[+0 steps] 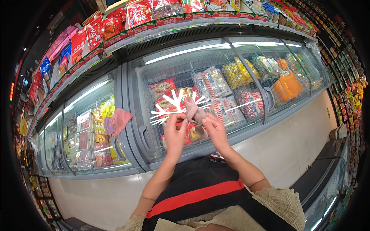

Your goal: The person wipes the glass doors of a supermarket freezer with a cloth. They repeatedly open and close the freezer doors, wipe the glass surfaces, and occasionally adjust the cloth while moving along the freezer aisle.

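Note:
Both my hands hold a crumpled dusty-pink cloth [195, 113] above the glass lid of a chest freezer [245, 125]. My left hand [175, 134] pinches its left edge between thumb and fingers. On the other side my right hand [215, 131] grips the cloth with its fingertips. A second cloth [120, 121], pink with a purple part, lies spread on the glass and grey frame to the left. Under the glass, wire baskets hold red bags [163, 86], silvery bags with red stripes [216, 80] and yellow bags [238, 72].
A shelf of packaged food [138, 14] runs above the back of the freezer. Grey lid handles [269, 98] stick up at the sliding lids. Stocked shelves [347, 95] stand at the far right, with a dark-edged cabinet [315, 167] at the lower right.

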A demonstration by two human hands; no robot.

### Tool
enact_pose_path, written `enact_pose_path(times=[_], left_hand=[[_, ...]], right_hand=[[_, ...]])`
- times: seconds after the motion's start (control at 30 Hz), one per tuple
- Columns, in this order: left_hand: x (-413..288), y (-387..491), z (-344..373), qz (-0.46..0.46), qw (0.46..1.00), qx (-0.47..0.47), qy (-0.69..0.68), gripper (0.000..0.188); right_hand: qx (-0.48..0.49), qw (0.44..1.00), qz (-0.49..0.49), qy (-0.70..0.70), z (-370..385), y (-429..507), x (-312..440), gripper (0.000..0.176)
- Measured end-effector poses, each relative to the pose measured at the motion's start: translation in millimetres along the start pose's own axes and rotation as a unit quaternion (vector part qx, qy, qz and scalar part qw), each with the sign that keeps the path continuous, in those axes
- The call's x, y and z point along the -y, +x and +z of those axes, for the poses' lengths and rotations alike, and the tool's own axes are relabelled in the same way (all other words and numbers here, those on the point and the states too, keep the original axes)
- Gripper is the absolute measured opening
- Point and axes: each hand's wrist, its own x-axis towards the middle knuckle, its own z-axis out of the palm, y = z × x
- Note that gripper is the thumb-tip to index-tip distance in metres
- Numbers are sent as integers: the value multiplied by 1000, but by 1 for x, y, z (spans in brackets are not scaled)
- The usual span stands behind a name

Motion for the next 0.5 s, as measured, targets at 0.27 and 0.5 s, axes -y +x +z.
enact_pose_path(times=[0.27,0.5], left_hand=[[-3,13,-20,-174,925,-36,-335,5],[-11,20,-43,36,994,103,24,11]], right_hand=[[-59,924,182,331,-12,8,15,43],[8,942,144,302,-3,6,36,33]])
